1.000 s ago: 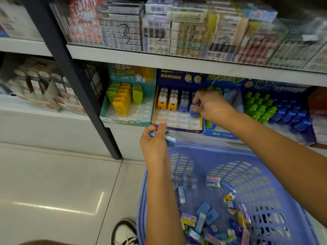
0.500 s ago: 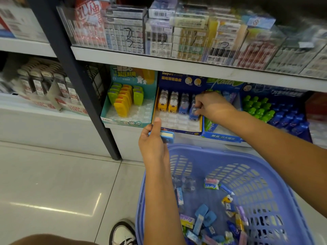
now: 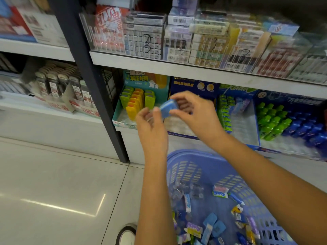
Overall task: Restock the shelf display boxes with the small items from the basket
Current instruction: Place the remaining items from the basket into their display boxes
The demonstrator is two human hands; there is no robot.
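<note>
Light glaring off floor (image 3: 74, 207) lower left; left hand (image 3: 152, 124), right hand (image 3: 196, 114), blue item (image 3: 168, 106) motion-blurring mid-frame; upper right sitting dark; shelf (image 3: 194, 71) bowing.

a packet (image 3: 220, 194) in the basket (image 3: 208, 161) reads "kada", and a clear shelf box (image 3: 141, 41) bears a handwritten "3".

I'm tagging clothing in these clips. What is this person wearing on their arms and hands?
Almost nothing: the left hand and right hand are ungloved, both forearms bare to the frame edge, no sleeve, watch or bracelet. A glint on a left finger may be a ring; too blurred to tell.
</note>
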